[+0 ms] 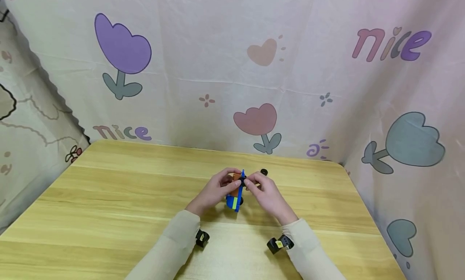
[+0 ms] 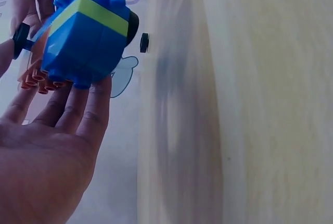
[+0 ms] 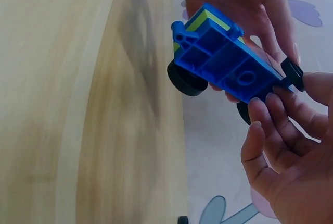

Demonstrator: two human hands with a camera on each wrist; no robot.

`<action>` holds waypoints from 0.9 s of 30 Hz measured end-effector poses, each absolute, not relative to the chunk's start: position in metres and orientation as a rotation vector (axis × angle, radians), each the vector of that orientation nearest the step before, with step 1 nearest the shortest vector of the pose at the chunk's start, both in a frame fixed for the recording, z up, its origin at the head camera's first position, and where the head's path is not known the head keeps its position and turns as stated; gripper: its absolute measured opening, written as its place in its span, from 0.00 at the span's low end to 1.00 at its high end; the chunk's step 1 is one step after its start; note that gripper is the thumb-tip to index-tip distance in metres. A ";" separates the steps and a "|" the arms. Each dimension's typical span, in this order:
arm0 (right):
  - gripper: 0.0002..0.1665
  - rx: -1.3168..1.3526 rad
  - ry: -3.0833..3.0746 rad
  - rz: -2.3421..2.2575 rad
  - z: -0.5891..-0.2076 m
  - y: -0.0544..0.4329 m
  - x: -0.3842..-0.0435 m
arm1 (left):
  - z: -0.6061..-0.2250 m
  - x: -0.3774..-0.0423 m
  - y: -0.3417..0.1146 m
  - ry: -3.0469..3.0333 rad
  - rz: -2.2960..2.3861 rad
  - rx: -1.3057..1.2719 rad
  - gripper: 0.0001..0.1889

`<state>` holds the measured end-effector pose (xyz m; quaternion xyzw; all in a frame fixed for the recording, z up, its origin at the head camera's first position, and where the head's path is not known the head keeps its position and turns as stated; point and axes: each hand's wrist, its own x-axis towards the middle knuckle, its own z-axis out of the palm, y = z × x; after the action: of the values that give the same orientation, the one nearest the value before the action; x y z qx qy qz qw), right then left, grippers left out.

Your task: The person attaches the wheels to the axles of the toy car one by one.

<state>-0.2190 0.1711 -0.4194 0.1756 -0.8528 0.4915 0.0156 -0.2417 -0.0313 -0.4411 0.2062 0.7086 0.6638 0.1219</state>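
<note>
Both hands meet over a toy car (image 1: 232, 201) of blue and orange building bricks with a yellow-green stripe, tilted above the table. My left hand (image 1: 215, 190) grips its body from the left, fingers beneath the orange bricks (image 2: 44, 81) in the left wrist view. The right hand (image 1: 268, 194) pinches a black wheel (image 3: 292, 74) at one end of the car, thumb on its outer face. That wheel sits at a blue axle stub. Seen from the right wrist, the ribbed blue underside (image 3: 229, 70) faces out, with another black wheel (image 3: 186, 79) at the far end.
A loose black wheel (image 1: 264, 172) lies on the wooden table (image 1: 127, 207) beyond the right hand. Black wrist cameras (image 1: 202, 238) are strapped to both sleeves. A patterned cloth (image 1: 203, 62) hangs behind the table's far edge and along the sides.
</note>
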 end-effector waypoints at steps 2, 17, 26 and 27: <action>0.11 0.540 -2.633 1.539 -0.420 0.170 -0.220 | -0.441 -0.242 -0.031 2.083 1.933 0.601 0.18; 0.11 0.526 -2.574 1.691 -0.416 0.167 -0.222 | -0.442 -0.239 -0.029 2.144 1.955 0.613 0.18; 0.11 0.537 -2.563 1.777 -0.415 0.165 -0.223 | -0.443 -0.240 -0.028 2.164 1.969 0.605 0.17; 0.11 0.535 -2.565 1.773 -0.415 0.165 -0.223 | -0.444 -0.240 -0.028 2.166 1.967 0.614 0.17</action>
<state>-0.2228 0.1651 -0.4148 0.1691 -0.8107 0.5604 -0.0113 -0.2400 -0.0277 -0.4437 0.2048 0.7224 0.6561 0.0756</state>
